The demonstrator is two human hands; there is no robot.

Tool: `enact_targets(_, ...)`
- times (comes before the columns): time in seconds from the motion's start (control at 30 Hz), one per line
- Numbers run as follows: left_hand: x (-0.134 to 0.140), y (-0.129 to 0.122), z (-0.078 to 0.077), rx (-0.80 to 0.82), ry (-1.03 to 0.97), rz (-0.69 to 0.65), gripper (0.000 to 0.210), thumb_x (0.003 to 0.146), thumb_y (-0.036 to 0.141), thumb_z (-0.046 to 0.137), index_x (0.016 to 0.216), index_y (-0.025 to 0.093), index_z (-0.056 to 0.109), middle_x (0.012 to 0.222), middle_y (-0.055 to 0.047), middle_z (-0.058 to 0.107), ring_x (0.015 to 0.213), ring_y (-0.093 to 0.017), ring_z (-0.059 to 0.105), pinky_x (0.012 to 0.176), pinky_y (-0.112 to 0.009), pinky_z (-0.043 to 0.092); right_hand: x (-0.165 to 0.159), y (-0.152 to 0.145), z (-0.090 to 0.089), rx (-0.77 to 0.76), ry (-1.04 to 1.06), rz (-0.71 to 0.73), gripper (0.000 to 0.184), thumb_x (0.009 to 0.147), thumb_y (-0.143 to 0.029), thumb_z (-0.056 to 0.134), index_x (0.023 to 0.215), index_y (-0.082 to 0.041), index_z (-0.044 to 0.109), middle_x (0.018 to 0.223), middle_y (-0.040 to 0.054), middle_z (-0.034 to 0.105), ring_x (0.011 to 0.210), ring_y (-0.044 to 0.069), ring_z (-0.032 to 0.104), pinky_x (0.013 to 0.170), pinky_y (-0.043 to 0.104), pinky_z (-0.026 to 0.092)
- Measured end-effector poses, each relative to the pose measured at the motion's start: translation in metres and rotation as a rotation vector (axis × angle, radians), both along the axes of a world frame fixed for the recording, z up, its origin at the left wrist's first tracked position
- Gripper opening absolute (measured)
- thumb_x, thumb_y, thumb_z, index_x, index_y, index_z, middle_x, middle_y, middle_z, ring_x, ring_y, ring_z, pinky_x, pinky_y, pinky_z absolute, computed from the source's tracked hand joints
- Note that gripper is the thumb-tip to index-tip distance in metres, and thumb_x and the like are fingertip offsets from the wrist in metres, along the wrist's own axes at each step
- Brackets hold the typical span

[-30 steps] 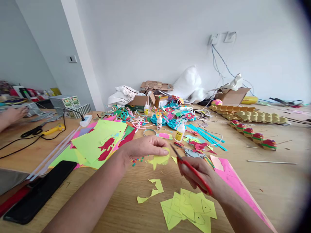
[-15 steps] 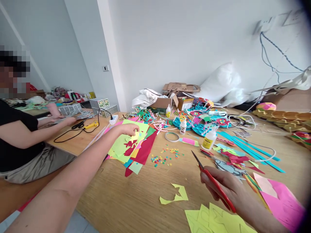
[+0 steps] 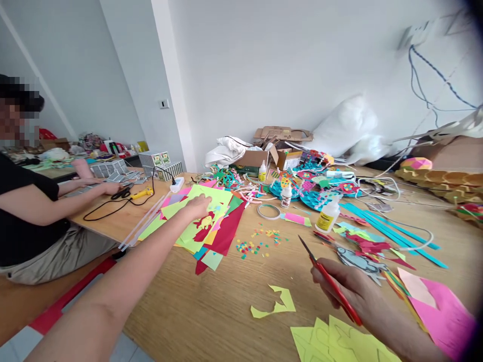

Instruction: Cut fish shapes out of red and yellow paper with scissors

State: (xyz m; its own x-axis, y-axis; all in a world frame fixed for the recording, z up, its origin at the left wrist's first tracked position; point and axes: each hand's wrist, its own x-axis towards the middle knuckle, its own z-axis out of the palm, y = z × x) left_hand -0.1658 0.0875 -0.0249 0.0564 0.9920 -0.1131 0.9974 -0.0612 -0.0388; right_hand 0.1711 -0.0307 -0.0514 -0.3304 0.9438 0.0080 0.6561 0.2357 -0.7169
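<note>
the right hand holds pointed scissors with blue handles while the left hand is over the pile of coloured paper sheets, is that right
Not quite: the head view shows that the pointed scissors in the right hand have red handles. The left hand is over the pile of coloured paper sheets.

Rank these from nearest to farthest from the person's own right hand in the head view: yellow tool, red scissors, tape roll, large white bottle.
1. Red scissors: held in the right hand.
2. Large white bottle: standing beyond that hand.
3. Tape roll: left of the bottle.
4. Yellow tool: far left.
</note>
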Motion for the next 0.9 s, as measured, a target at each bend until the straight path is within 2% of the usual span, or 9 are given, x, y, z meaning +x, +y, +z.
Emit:
enact_targets(0.07, 0.020, -0.012, 0.014, 0.057, -0.027, -0.074, 0.033, 0.086, 0.023, 0.049, 0.118, 0.014, 0.049, 0.122, -0.014, 0.051, 0.108, -0.026, 0.052, 0.089, -0.042, 0.043, 0.002, 0.001, -0.002, -0.040, 0.089, -0.034, 0.033, 0.081, -0.043, 0.043, 0.057, -0.021, 0.043, 0.046, -0.0032, 0.045, 0.044, 0.013, 0.045, 0.042, 0.024, 0.032)
enact_targets(0.17, 0.065, -0.036, 0.021, -0.024, -0.117, -0.326, 0.029, 0.083, 0.021, 0.047, 0.111, 0.021, 0.054, 0.114, -0.005, 0.058, 0.103, -0.018, 0.055, 0.087, -0.029, 0.042, 0.004, 0.003, -0.005, -0.063, 0.235, -0.069, 0.029, 0.079, -0.045, 0.049, 0.063, -0.020, 0.048, 0.049, -0.0040, 0.046, 0.045, 0.012, 0.046, 0.042, 0.022, 0.033)
enact_targets(0.23, 0.098, -0.054, 0.014, -0.180, -0.163, -0.509, 0.027, 0.077, 0.025, 0.054, 0.104, 0.025, 0.059, 0.102, 0.000, 0.064, 0.091, -0.015, 0.060, 0.075, -0.022, 0.045, 0.005, 0.004, -0.005, -0.063, 0.301, -0.098, 0.028, 0.076, -0.044, 0.055, 0.062, -0.020, 0.048, 0.049, -0.0047, 0.046, 0.046, 0.012, 0.045, 0.043, 0.022, 0.035)
enact_targets(0.3, 0.124, -0.070, 0.001, -0.361, -0.171, -0.730, 0.038, 0.075, 0.031, 0.057, 0.112, 0.022, 0.057, 0.109, -0.006, 0.063, 0.095, -0.021, 0.059, 0.073, -0.026, 0.045, 0.004, 0.003, -0.003, -0.062, 0.339, -0.124, 0.029, 0.076, -0.042, 0.056, 0.059, -0.020, 0.046, 0.049, -0.0049, 0.046, 0.047, 0.011, 0.044, 0.044, 0.022, 0.035)
enact_targets(0.4, 0.148, -0.083, -0.019, -0.366, -0.152, -0.831, 0.045, 0.075, 0.035, 0.059, 0.117, 0.020, 0.053, 0.118, -0.012, 0.058, 0.106, -0.026, 0.055, 0.079, -0.032, 0.043, 0.003, 0.001, 0.000, -0.068, 0.342, -0.117, 0.031, 0.077, -0.041, 0.055, 0.057, -0.020, 0.045, 0.048, -0.0046, 0.046, 0.046, 0.011, 0.043, 0.044, 0.022, 0.034)
enact_targets(0.5, 0.156, -0.084, -0.032, -0.344, -0.128, -0.859, 0.042, 0.074, 0.031, 0.059, 0.113, 0.018, 0.053, 0.115, -0.013, 0.058, 0.102, -0.027, 0.057, 0.078, -0.032, 0.042, 0.003, 0.001, 0.000, -0.069, 0.303, -0.113, 0.028, 0.079, -0.041, 0.052, 0.062, -0.019, 0.050, 0.048, -0.0044, 0.047, 0.046, 0.012, 0.046, 0.044, 0.023, 0.035)
enact_targets(0.73, 0.166, -0.080, -0.052, -0.376, -0.206, -0.827, 0.013, 0.069, 0.017, 0.052, 0.081, 0.018, 0.057, 0.094, -0.008, 0.062, 0.083, -0.024, 0.058, 0.064, -0.030, 0.040, 0.003, 0.001, -0.003, -0.029, 0.218, -0.073, 0.030, 0.080, -0.041, 0.051, 0.059, -0.020, 0.045, 0.050, -0.0043, 0.047, 0.047, 0.012, 0.047, 0.043, 0.023, 0.034)
enact_targets(0.8, 0.165, -0.079, -0.055, -0.388, -0.249, -0.807, 0.004, 0.067, 0.016, 0.052, 0.070, 0.018, 0.054, 0.085, -0.007, 0.061, 0.077, -0.022, 0.057, 0.061, -0.029, 0.038, 0.003, 0.002, -0.005, -0.034, 0.231, -0.064, 0.031, 0.080, -0.041, 0.051, 0.059, -0.020, 0.044, 0.050, -0.0048, 0.045, 0.047, 0.012, 0.045, 0.043, 0.023, 0.034)
enact_targets(0.9, 0.160, -0.075, -0.052, -0.394, -0.352, -0.751, 0.006, 0.064, 0.014, 0.052, 0.063, 0.019, 0.050, 0.069, -0.002, 0.055, 0.066, -0.018, 0.053, 0.056, -0.027, 0.035, 0.003, 0.006, -0.009, -0.072, 0.299, -0.071, 0.029, 0.078, -0.041, 0.054, 0.060, -0.020, 0.045, 0.050, -0.0061, 0.042, 0.046, 0.011, 0.044, 0.044, 0.023, 0.033)
